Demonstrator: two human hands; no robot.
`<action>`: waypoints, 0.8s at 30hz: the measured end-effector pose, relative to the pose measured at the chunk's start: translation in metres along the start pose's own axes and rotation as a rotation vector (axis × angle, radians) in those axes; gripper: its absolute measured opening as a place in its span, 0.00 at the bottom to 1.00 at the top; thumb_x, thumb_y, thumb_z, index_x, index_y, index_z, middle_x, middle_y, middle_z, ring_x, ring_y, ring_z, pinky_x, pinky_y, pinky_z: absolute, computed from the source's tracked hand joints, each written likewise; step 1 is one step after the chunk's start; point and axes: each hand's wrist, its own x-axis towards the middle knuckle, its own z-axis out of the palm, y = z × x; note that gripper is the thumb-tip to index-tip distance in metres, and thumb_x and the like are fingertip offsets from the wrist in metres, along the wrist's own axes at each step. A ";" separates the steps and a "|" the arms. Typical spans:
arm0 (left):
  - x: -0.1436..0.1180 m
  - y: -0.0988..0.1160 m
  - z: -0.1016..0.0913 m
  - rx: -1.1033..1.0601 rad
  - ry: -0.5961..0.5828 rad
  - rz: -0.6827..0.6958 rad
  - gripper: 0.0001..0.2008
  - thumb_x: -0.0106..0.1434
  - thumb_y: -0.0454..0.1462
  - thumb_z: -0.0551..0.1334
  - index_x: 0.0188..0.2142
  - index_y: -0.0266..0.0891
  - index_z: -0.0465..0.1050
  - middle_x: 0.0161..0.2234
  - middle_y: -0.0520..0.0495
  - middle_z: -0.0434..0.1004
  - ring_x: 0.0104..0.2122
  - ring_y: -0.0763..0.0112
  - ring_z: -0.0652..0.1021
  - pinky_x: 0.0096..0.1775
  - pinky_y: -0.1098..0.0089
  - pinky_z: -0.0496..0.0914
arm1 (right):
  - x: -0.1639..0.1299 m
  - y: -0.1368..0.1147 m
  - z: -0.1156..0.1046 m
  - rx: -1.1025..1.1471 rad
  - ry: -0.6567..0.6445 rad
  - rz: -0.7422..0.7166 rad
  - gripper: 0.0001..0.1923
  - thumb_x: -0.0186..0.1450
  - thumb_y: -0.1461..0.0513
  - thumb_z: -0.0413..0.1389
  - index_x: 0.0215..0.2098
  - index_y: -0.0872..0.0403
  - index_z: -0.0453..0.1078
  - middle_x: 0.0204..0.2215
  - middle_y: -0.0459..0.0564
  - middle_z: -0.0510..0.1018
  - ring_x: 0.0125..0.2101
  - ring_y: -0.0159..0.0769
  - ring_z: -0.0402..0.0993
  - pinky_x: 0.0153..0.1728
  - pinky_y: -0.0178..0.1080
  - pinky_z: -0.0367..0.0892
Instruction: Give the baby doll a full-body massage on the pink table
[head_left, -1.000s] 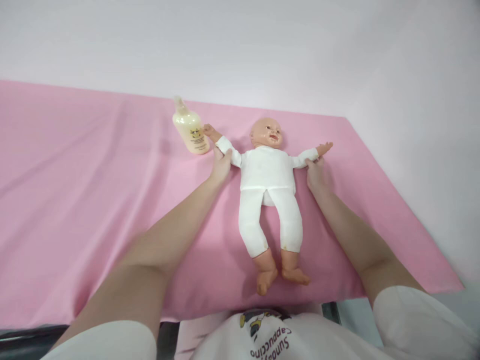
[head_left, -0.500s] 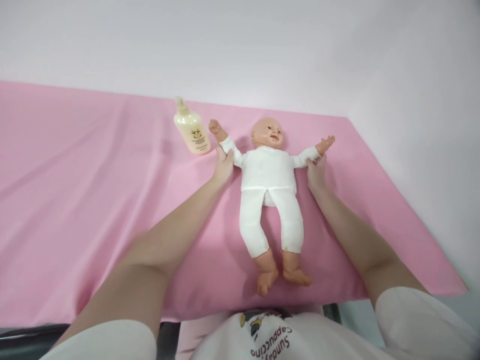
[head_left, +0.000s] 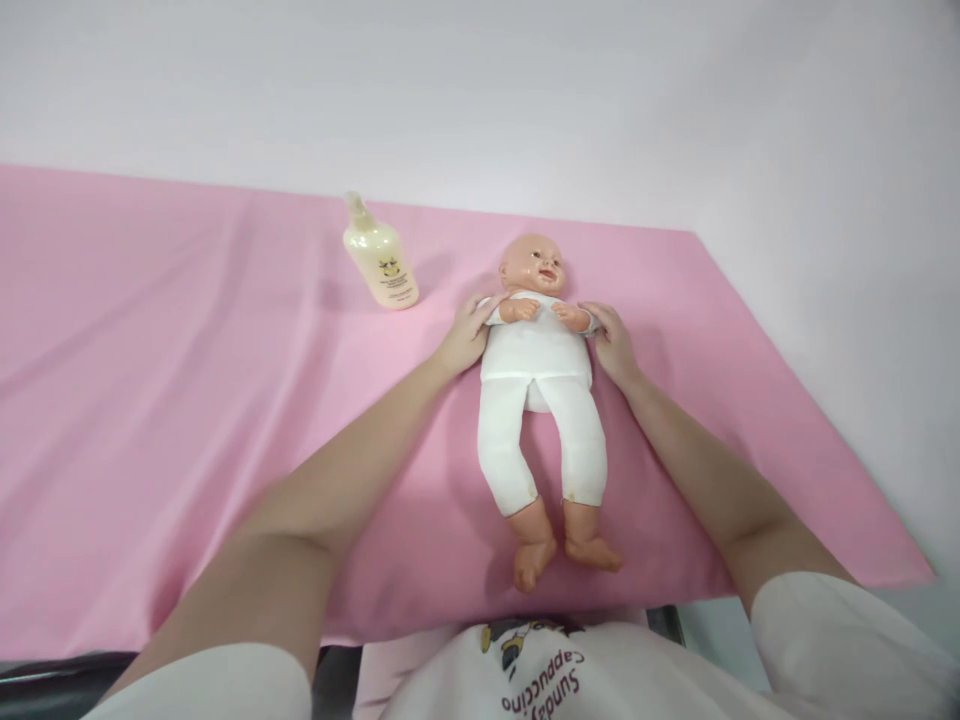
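Saw, from the head camera, a plain pale wall (head_left: 480, 100) behind and a pink cloth (head_left: 225, 350) below, wrinkled toward the left. Found the doll (head_left: 535, 345) on its back on that cloth, right of the middle, directly between the two bare hands. Traced its long axis as running away from the wearer — feet (head_left: 592, 550) near, head (head_left: 529, 262) toward the wall — and so crossing the line from hand to hand. Placed the left hand (head_left: 463, 338) at the doll's right arm and the right hand (head_left: 615, 342) at its left, both touching, neither clearly nearer. Judged both hands curled around the bent sleeves (head_left: 493, 314), pinching near the elbows, but could not tell how firmly. Noted the doll's hands (head_left: 520, 310) folded in over the chest. Spotted a pump bottle (head_left: 381, 258) beyond the left hand, apart from it and from the doll. Made out a yellow-and-dark figure on its label (head_left: 391, 270), with print too small to read. Read, upside down on the wearer's white shirt (head_left: 450, 685), "Cappuccino" and, above it, apparently "Sunday".
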 end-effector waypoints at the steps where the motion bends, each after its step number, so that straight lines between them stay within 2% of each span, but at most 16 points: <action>1: 0.000 0.000 0.000 0.003 0.000 0.004 0.26 0.70 0.33 0.53 0.65 0.44 0.69 0.59 0.39 0.72 0.60 0.56 0.73 0.66 0.50 0.65 | 0.000 0.000 0.000 -0.004 -0.001 -0.008 0.22 0.64 0.67 0.49 0.52 0.48 0.77 0.51 0.52 0.81 0.55 0.44 0.76 0.63 0.53 0.69; 5: 0.000 0.000 -0.001 0.002 0.002 -0.003 0.26 0.69 0.32 0.53 0.65 0.44 0.70 0.59 0.39 0.72 0.60 0.55 0.73 0.66 0.49 0.65 | 0.001 0.000 0.000 -0.020 0.011 0.000 0.25 0.62 0.69 0.48 0.52 0.49 0.77 0.51 0.52 0.81 0.54 0.43 0.77 0.62 0.51 0.70; 8: -0.001 0.002 -0.002 -0.023 0.002 -0.015 0.24 0.71 0.36 0.54 0.65 0.44 0.69 0.61 0.38 0.72 0.61 0.54 0.72 0.67 0.49 0.64 | 0.001 -0.001 0.000 -0.043 -0.003 0.038 0.23 0.62 0.68 0.49 0.52 0.48 0.76 0.52 0.51 0.81 0.55 0.43 0.75 0.63 0.51 0.69; 10: -0.002 0.003 -0.002 -0.032 0.016 -0.029 0.25 0.72 0.40 0.55 0.67 0.43 0.65 0.62 0.37 0.71 0.63 0.52 0.71 0.68 0.47 0.62 | 0.001 -0.001 0.000 -0.049 -0.016 0.068 0.22 0.62 0.67 0.52 0.52 0.48 0.75 0.52 0.51 0.80 0.56 0.44 0.75 0.64 0.52 0.68; 14: -0.004 0.000 -0.002 -0.099 0.119 -0.077 0.32 0.73 0.49 0.57 0.70 0.40 0.54 0.68 0.33 0.64 0.69 0.51 0.65 0.70 0.46 0.57 | -0.001 0.003 0.001 0.008 0.019 0.188 0.22 0.62 0.63 0.56 0.55 0.49 0.70 0.54 0.53 0.79 0.55 0.46 0.75 0.62 0.54 0.70; 18: -0.003 -0.013 0.000 -0.249 0.266 -0.202 0.32 0.71 0.54 0.58 0.67 0.43 0.53 0.67 0.33 0.63 0.69 0.54 0.65 0.71 0.49 0.58 | 0.001 0.016 -0.001 0.062 0.115 0.299 0.26 0.64 0.55 0.57 0.59 0.52 0.64 0.55 0.59 0.77 0.54 0.49 0.75 0.59 0.58 0.71; 21: 0.001 -0.026 0.002 -0.360 0.403 -0.337 0.30 0.70 0.51 0.61 0.65 0.48 0.52 0.66 0.35 0.65 0.68 0.56 0.67 0.71 0.50 0.59 | 0.004 0.030 -0.004 0.034 0.193 0.249 0.35 0.67 0.50 0.56 0.69 0.49 0.55 0.64 0.61 0.69 0.61 0.50 0.70 0.62 0.59 0.70; 24: 0.005 -0.038 0.003 -0.452 0.503 -0.430 0.30 0.69 0.47 0.62 0.65 0.53 0.50 0.66 0.38 0.64 0.67 0.57 0.67 0.71 0.50 0.59 | 0.003 0.046 -0.007 -0.009 0.222 0.162 0.41 0.70 0.48 0.52 0.76 0.39 0.40 0.74 0.53 0.53 0.69 0.47 0.62 0.62 0.57 0.71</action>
